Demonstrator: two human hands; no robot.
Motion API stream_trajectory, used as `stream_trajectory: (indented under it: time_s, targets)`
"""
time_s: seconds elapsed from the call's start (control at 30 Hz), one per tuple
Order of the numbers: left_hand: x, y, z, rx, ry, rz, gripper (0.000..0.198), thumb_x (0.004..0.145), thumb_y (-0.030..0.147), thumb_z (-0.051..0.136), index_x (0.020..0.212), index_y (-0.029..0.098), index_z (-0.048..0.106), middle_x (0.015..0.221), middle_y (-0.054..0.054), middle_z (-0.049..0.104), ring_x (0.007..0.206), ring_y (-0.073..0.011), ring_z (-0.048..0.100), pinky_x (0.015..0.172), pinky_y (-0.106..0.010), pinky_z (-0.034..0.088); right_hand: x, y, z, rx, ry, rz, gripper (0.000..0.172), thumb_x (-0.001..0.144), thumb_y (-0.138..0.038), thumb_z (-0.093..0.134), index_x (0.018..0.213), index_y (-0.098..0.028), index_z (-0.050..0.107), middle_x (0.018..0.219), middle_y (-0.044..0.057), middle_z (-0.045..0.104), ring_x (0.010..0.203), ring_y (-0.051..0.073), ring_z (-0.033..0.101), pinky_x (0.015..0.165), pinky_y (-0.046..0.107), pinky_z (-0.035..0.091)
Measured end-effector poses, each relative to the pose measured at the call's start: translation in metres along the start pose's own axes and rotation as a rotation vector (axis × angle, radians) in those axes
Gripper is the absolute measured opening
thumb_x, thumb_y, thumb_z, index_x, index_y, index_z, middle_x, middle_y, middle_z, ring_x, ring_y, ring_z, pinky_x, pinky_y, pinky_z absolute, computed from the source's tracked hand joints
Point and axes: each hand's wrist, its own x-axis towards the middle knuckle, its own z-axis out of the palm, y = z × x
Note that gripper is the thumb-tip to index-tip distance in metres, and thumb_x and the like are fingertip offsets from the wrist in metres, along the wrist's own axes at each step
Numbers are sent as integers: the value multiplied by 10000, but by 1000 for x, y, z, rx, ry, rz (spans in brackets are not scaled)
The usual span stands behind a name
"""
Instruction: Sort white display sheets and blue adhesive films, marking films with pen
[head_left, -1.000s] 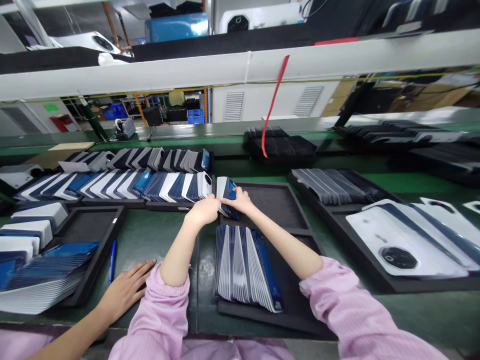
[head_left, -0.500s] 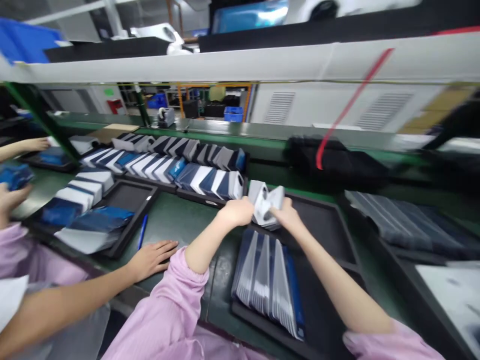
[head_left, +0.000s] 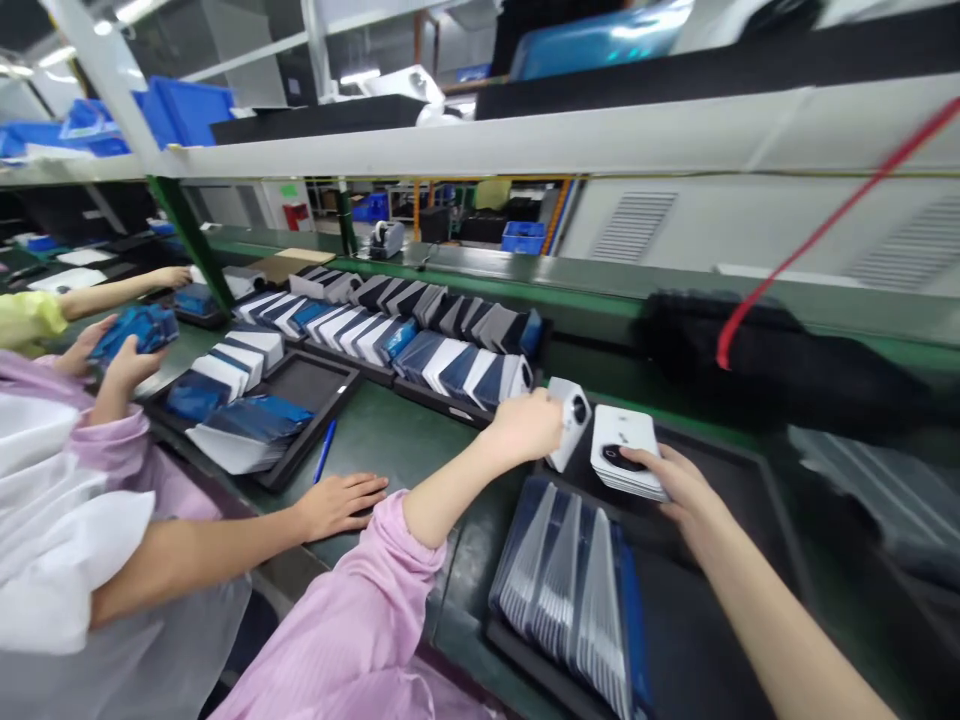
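Observation:
My left hand [head_left: 527, 428] is closed on the side of a stack of white phone back covers [head_left: 570, 428], which stands tilted in the black tray [head_left: 712, 450]. A round black camera area shows on the front cover. Just to the right, my right hand [head_left: 682, 485] grips a second stack of white phone back covers [head_left: 626, 435], thumb on top near the black camera patch and fingers at its side. This stack lies nearly flat over the tray, apart from the first. Nearer me, a fanned row of wrapped covers [head_left: 559, 590] fills another tray section.
Trays of blue, white and grey covers [head_left: 352, 335] line the bench behind. To the left, a co-worker's hand [head_left: 345, 508] lies on the bench near a blue pen [head_left: 325, 450]; another person's hands hold a blue bundle [head_left: 139, 332]. A red strap [head_left: 825, 235] hangs at right.
The white covers, together between my hands before, are now two separate stacks. My right hand has moved right with one; my left stays at the other. The camera view has turned left.

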Motion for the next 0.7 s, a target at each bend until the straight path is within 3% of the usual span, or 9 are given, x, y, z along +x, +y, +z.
stream_trajectory:
  time_s: [0.1,0.17,0.27,0.33,0.43,0.57,0.63,0.7]
  targets:
    - [5,-1,1,-145,119,51,563,981,343,530,1483,117,413,1472,-215,498,1372,-350,511,1123,-484,443,-21,-17,-13,108,-58,-4,357,566,-219,777,910,-204,686,809,88,767,653,254,725,550,326,583]
    - [10,-3,5,-332,147,97,810,886,427,695,1545,157,309,1566,-209,397,1420,-336,459,1160,-457,410,-38,-28,-18,171,-172,-33,491,545,-239,810,1023,-192,710,957,95,784,734,245,739,612,310,589]
    - [18,-6,14,-1005,107,95,1109,686,415,882,1570,213,244,1593,-223,355,1376,-364,502,1118,-507,438,-61,-42,-20,261,-407,-54,577,540,-247,854,1094,-185,703,1031,80,780,762,213,732,639,271,565]
    - [21,-5,20,-1322,34,64,1093,650,451,894,1542,241,300,1542,-204,439,1334,-370,540,1078,-534,461,-71,-46,-20,332,-519,-42,572,548,-222,866,1094,-184,698,977,53,782,719,185,719,614,245,543]
    - [23,0,29,-1403,-120,63,941,617,607,857,1400,228,498,1440,-162,567,1347,-382,530,1087,-523,450,-77,-44,-19,456,-666,-44,548,576,-177,859,1095,-167,684,914,30,778,687,158,707,599,220,528]
    - [25,9,41,-1525,-363,173,903,482,681,883,1219,219,638,1411,-148,612,1376,-431,497,1110,-538,430,-77,-38,-17,561,-697,-12,510,551,-117,860,1025,-119,671,848,32,763,671,156,695,602,226,548]
    - [26,12,45,-1564,-347,253,808,483,636,904,1139,235,655,1398,-130,624,1379,-420,499,1124,-542,419,-76,-36,-15,608,-701,-2,441,577,-90,848,974,-109,656,792,27,744,643,151,680,581,228,549]
    - [28,14,45,-1573,-244,304,718,497,629,900,1046,241,647,1321,-111,666,1375,-395,513,1141,-544,409,-73,-36,-12,664,-691,-3,420,616,-95,843,984,-110,641,799,28,741,647,148,678,584,229,561]
